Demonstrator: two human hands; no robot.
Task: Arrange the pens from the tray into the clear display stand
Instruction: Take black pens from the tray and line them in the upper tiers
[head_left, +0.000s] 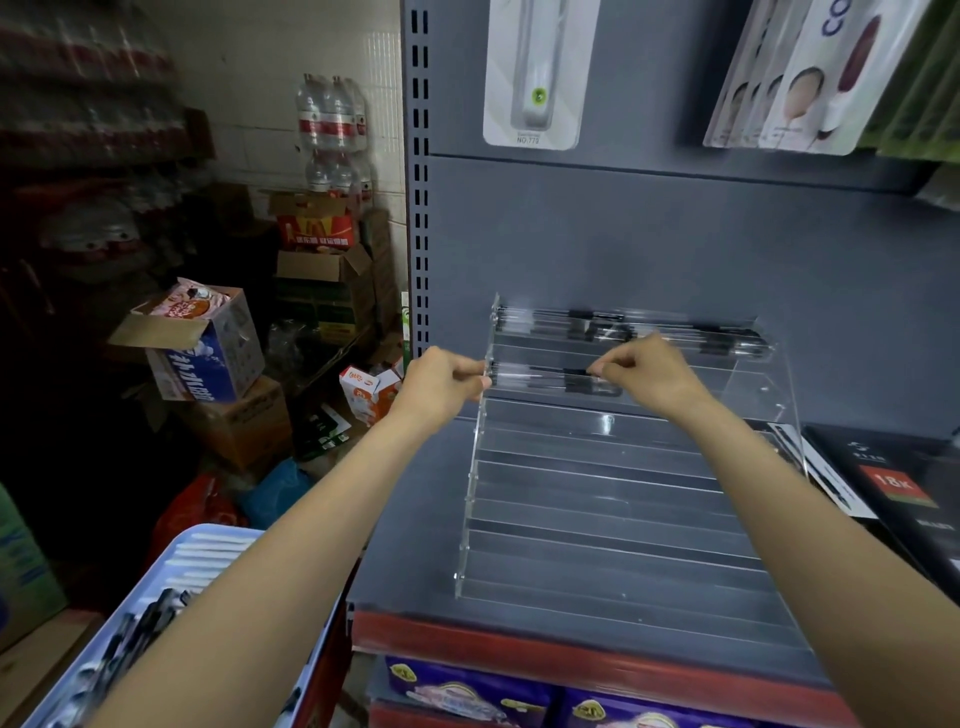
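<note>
- Fingers of the left hand (441, 382) curl, pinching the near end of a black-and-clear plastic pen (550, 379).
- Right hand (644, 371) pinches its clip end inside the clear acrylic tiered display stand (623, 499).

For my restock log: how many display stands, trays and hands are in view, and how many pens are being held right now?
Clear display stand: 1
Tray: 1
Hands: 2, the left hand and the right hand
Pen pinched by the right hand: 1
Total: 5
</note>
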